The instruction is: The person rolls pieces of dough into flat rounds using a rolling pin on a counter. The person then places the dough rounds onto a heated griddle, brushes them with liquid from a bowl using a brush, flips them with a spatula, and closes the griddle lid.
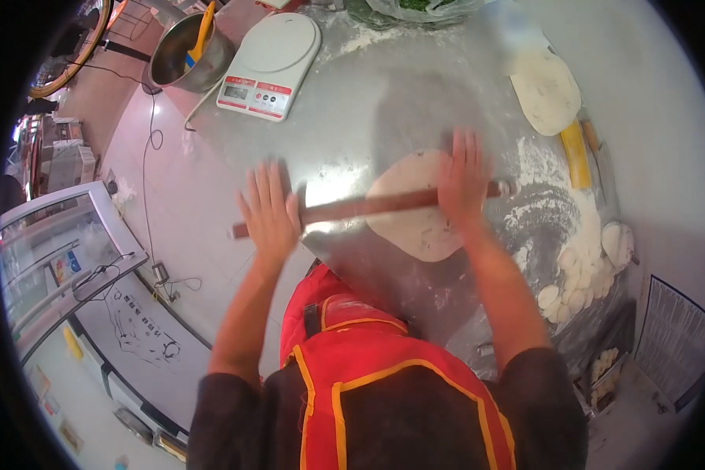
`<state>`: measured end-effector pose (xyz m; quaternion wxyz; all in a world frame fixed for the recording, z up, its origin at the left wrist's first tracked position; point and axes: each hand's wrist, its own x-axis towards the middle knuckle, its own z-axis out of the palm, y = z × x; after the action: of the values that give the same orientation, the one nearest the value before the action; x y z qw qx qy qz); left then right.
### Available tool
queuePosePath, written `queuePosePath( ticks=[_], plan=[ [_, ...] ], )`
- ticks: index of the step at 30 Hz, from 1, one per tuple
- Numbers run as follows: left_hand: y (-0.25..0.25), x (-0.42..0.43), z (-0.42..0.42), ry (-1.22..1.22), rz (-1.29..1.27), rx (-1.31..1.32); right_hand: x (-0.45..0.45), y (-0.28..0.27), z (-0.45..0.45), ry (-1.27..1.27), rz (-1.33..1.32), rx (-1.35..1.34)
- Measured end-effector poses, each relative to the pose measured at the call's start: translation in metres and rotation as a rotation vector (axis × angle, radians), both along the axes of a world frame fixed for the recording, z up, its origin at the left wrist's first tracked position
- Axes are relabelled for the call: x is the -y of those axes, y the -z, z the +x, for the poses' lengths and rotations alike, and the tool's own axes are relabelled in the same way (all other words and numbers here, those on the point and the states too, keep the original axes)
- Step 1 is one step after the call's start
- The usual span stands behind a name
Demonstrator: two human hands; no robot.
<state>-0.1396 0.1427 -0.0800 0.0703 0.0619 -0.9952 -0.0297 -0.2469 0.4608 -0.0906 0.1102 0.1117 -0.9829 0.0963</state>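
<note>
From here, the slim reddish-brown, wooden-looking rolling pin (345,209) lies across the pale, flat dough sheet (417,235) on the grey metal worktop (352,133). Left hand (271,213) and right hand (464,186) overlie it, fingers extended, unclamped. Pin: likely rigid, bear near ends; dough: likely soft, support broadly

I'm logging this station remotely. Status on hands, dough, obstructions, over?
Left hand, right hand: open, palms down on pin. Pin across flattened dough. Scale clear of pin; nothing seen blocking it.
</note>
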Motion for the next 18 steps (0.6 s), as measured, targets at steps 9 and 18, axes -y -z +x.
queuePosePath(
  ticks=[9,18],
  plan=[
    [0.006,0.011,0.016,0.180,0.075,0.150,-0.012,-0.009,0.066,-0.132,-0.155,0.104],
    [-0.007,0.036,-0.157,0.169,-0.006,-0.165,0.028,0.003,-0.111,-0.048,0.006,-0.059]
  ],
)
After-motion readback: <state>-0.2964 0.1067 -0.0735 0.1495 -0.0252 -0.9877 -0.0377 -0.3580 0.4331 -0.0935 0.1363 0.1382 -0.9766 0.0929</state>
